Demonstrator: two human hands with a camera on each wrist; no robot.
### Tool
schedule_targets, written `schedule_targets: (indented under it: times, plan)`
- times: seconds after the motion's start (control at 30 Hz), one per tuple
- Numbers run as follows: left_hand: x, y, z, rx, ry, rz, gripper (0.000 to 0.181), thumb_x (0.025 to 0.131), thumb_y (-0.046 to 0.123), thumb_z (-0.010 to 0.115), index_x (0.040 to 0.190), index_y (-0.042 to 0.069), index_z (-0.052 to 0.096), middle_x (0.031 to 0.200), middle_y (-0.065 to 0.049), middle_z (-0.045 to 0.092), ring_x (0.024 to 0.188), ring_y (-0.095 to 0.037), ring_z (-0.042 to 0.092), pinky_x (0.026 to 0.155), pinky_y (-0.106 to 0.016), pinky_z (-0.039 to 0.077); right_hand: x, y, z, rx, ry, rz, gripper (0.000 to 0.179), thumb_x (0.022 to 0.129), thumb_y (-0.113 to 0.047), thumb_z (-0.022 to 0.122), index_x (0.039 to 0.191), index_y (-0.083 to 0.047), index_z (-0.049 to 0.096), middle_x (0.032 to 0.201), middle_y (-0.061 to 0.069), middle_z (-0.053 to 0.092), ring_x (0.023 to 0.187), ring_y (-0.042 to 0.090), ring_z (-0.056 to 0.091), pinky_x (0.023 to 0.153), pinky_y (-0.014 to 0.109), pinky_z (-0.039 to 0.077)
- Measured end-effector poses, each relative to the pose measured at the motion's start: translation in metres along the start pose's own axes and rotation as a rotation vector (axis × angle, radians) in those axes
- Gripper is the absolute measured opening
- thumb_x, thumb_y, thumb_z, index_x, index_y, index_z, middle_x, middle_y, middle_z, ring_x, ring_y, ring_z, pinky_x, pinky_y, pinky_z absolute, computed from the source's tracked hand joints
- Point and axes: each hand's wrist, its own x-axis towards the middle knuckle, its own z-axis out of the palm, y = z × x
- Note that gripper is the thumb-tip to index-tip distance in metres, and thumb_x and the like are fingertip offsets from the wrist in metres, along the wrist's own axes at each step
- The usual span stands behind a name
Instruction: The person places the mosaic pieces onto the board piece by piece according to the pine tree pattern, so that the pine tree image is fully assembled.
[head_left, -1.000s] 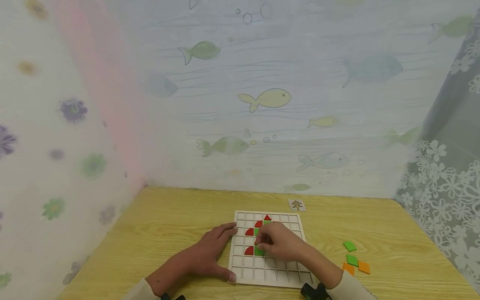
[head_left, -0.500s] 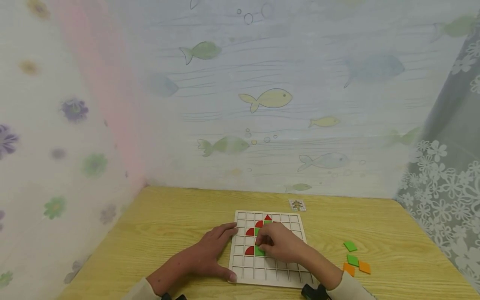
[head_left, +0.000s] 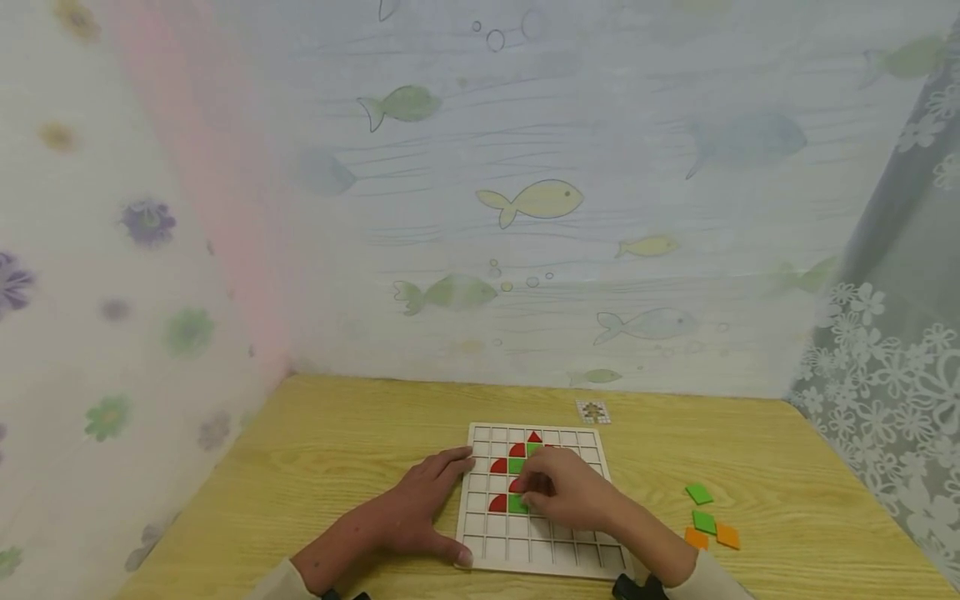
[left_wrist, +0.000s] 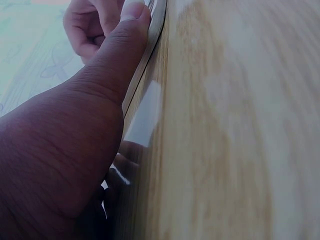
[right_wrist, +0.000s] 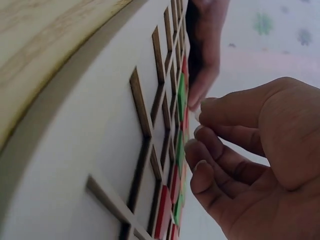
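Note:
A white wooden board [head_left: 495, 550] with a raised grid lies flat on the table. Red quarter-round tiles [head_left: 498, 503], a red triangle tile [head_left: 534, 437] and green square tiles [head_left: 517, 504] fill some of its middle cells. My left hand [head_left: 416, 508] rests along the board's left side, fingers at the upper edge and thumb by the near corner. Over the middle of the board is my right hand [head_left: 566, 487], covering some cells. In the right wrist view its fingers [right_wrist: 220, 185] are loosely curled beside the tiles, apart from the thumb, with nothing seen between them.
Two green tiles [head_left: 699, 494] and two orange tiles [head_left: 727, 535] lie on the table right of the board. A small pattern card [head_left: 593, 412] lies behind it. A fish-printed curtain [head_left: 540, 250] stands along the table's back edge.
My right hand has shifted slightly to the right, uncovering more of a red tile in the middle of the board. My left hand stays in place.

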Motion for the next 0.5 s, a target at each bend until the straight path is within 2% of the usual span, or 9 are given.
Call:
schedule_targets:
  times: [0.17,0.3,0.5]
  plan:
    - [0.000,0.000,0.000,-0.003,0.000,0.003,0.127,0.074,0.089,0.071,0.170,0.022,0.022,0.176,0.002,0.016,0.159,-0.030,0.024,0.122,-0.062,0.031,-0.008,0.002,-0.006,-0.013,0.056,-0.012,0.011,0.098,-0.006,0.074,0.099,-0.017,0.076,0.091,-0.014,0.063,0.076,0.002,0.055,0.068,0.024,0.052]
    - [-0.001,0.000,0.001,-0.003,0.000,0.003,0.127,0.074,0.089,0.071,0.170,0.022,0.022,0.177,0.002,0.016,0.159,-0.030,0.024,0.122,-0.063,0.031,-0.015,0.005,-0.010,-0.033,0.081,-0.023,0.010,0.098,-0.007,0.075,0.096,-0.016,0.075,0.090,-0.013,0.061,0.078,0.003,0.056,0.070,0.025,0.053]
    - [-0.001,0.001,0.000,0.008,0.005,0.000,0.128,0.073,0.090,0.070,0.170,0.022,0.022,0.177,0.002,0.016,0.159,-0.029,0.024,0.123,-0.062,0.030,-0.031,0.016,-0.019,-0.049,0.090,0.039,0.011,0.100,-0.010,0.074,0.096,-0.020,0.074,0.093,-0.015,0.063,0.084,0.002,0.058,0.075,0.028,0.056]
